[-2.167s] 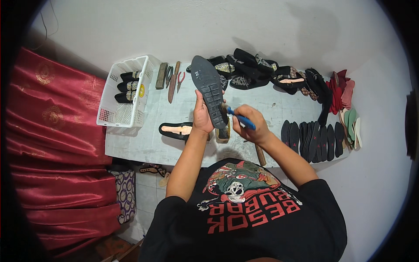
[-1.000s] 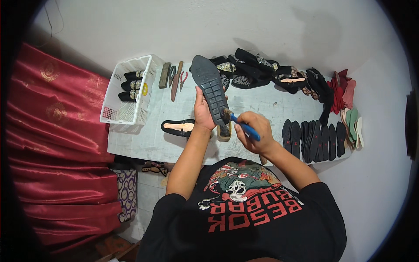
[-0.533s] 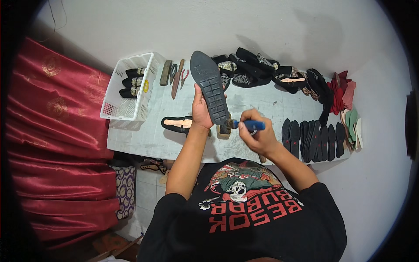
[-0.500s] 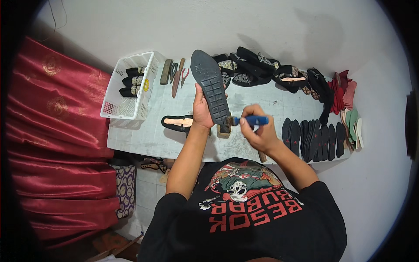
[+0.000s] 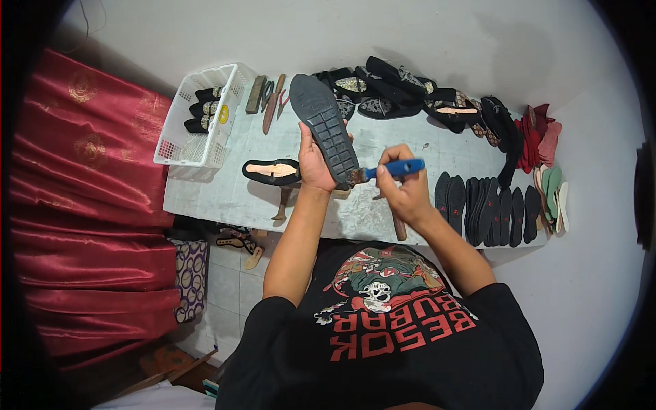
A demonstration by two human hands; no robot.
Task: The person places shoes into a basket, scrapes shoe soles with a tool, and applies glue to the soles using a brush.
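A black rubber shoe sole (image 5: 321, 113) with a grid of square hollows is held tilted up over the table in my left hand (image 5: 316, 167). The fingers of that hand wrap behind the sole near its lower end. My right hand (image 5: 408, 195) is closed around a paintbrush (image 5: 403, 167) with a blue handle. Its dark, stained bristles touch the lower end of the sole. Left of my left wrist lies a black shoe (image 5: 254, 179) with a pale tan piece inside. Behind the bristles, a small box-like thing is mostly hidden.
A white basket (image 5: 225, 130) holds several shoes at the left. Beside it lie a knife (image 5: 270, 115) and red-handled pliers (image 5: 281, 101). Black shoes (image 5: 389, 85) are heaped at the back. Black insoles (image 5: 485, 212) stand right, near red cloth (image 5: 529, 150). A hammer-like tool (image 5: 281, 205) lies near the front edge.
The brush handle has tilted, its outer end now higher, and its bristles have shifted slightly left along the sole's lower end. The whole view has shifted a little. Both hands keep their holds.
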